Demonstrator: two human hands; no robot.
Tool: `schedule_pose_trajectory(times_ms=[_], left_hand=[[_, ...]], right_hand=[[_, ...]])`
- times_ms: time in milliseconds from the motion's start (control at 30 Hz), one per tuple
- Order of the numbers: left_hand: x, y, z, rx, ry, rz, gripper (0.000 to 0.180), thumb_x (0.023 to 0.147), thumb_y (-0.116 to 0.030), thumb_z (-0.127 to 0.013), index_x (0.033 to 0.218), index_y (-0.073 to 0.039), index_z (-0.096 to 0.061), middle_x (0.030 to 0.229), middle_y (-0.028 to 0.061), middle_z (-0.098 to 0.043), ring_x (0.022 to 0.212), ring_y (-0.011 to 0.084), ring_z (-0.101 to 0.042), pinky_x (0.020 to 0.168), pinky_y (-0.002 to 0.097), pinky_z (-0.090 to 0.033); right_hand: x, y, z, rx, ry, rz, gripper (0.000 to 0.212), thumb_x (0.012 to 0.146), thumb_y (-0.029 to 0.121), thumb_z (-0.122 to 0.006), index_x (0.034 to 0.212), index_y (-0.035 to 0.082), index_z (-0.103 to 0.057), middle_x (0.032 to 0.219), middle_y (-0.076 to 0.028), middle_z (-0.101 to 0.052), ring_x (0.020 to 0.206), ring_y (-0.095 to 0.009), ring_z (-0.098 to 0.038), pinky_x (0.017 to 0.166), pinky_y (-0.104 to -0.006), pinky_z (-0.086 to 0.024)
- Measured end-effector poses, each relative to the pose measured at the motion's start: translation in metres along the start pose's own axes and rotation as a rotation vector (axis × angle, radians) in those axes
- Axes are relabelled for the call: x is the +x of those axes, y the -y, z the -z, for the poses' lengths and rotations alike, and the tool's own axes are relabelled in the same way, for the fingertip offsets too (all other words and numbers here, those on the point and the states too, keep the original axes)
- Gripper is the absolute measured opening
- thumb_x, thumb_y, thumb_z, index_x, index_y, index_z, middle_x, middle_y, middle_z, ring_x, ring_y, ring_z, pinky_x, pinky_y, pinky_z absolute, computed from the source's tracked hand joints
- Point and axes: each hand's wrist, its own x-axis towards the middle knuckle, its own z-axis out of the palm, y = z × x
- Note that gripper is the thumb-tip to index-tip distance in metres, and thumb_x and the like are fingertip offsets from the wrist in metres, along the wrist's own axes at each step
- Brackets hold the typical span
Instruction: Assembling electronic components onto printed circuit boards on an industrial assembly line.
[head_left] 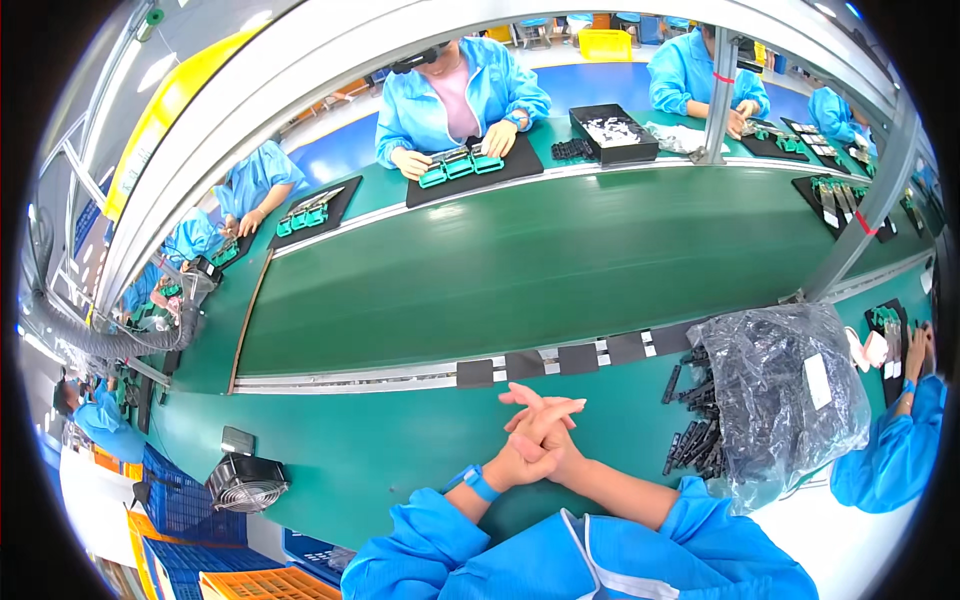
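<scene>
In front of my chest, above the green table (370,430), my two hands are clasped with their fingers laced together. My left hand (522,455), with a blue band on its wrist, meets my right hand (566,458); some fingertips stick out past the other hand. No object shows between them. Nearest to the right is a pile of small black plastic parts (697,440), spilling from a large clear plastic bag (770,390) with a white label. Beyond the hands, several dark flat pads (578,359) lie in a row along the belt's metal edge.
A wide green conveyor belt (540,270) runs across. Opposite, a person (460,95) in blue handles green frames on a black mat (520,160), near a black box (615,135) of white pieces. A small fan (247,482) stands at left; a metal post (850,245) rises at right.
</scene>
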Motion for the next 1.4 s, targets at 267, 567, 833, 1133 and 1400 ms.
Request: schedule_pose_trajectory(times_ms=[267,567,833,1133,1400], left_hand=[[-0.001,-0.005,0.001,-0.046,0.022,0.117,0.072,0.089,-0.056,-0.052,0.134,0.0,-0.051,0.131,0.0181,-0.05,0.106,0.0264,-0.051,0.094,0.0422,-0.041],[0.027,-0.053,0.013,0.149,-0.29,0.168,0.048,0.085,-0.028,-0.062,0.128,-0.007,-0.059,0.141,0.0165,-0.041,0.127,0.0306,-0.041,0.103,0.0397,-0.037],[0.085,-0.22,0.103,0.181,-0.834,-1.141,0.064,0.094,-0.053,-0.056,0.139,-0.009,-0.046,0.143,0.0185,-0.043,0.13,0.037,-0.043,0.106,0.0583,-0.037],[0.076,-0.222,0.103,0.185,-0.86,-1.107,0.065,0.094,-0.054,-0.056,0.14,-0.009,-0.045,0.144,0.0185,-0.042,0.131,0.0371,-0.042,0.107,0.0584,-0.036],[0.074,-0.216,0.105,0.174,-0.832,-1.111,0.066,0.093,-0.055,-0.056,0.14,-0.009,-0.044,0.144,0.0186,-0.041,0.131,0.0372,-0.041,0.107,0.0584,-0.035]], right_hand=[[0.0,-0.007,0.0,-0.062,-0.045,0.061,0.074,0.085,0.032,-0.062,0.149,0.008,-0.033,0.127,-0.014,-0.054,0.088,-0.018,-0.06,0.077,-0.0354,-0.052],[0.012,-0.018,0.006,-0.254,-0.248,0.194,0.072,0.095,0.024,-0.054,0.154,0.005,-0.018,0.137,-0.018,-0.042,0.097,-0.024,-0.061,0.086,-0.0373,-0.052],[0.013,0.006,0.006,-0.097,-0.184,0.016,0.055,0.093,0.007,-0.06,0.143,0.005,-0.038,0.125,-0.012,-0.047,0.088,-0.014,-0.055,0.07,-0.0253,-0.051],[0.01,0.005,0.003,-0.11,-0.102,-0.015,0.05,0.094,0.003,-0.058,0.141,0.004,-0.04,0.12,-0.009,-0.05,0.083,-0.01,-0.057,0.068,-0.0235,-0.05],[0.008,0.001,0.004,-0.114,-0.122,0.017,0.049,0.091,0.001,-0.062,0.137,0.005,-0.046,0.111,-0.008,-0.054,0.075,-0.01,-0.056,0.062,-0.023,-0.048]])
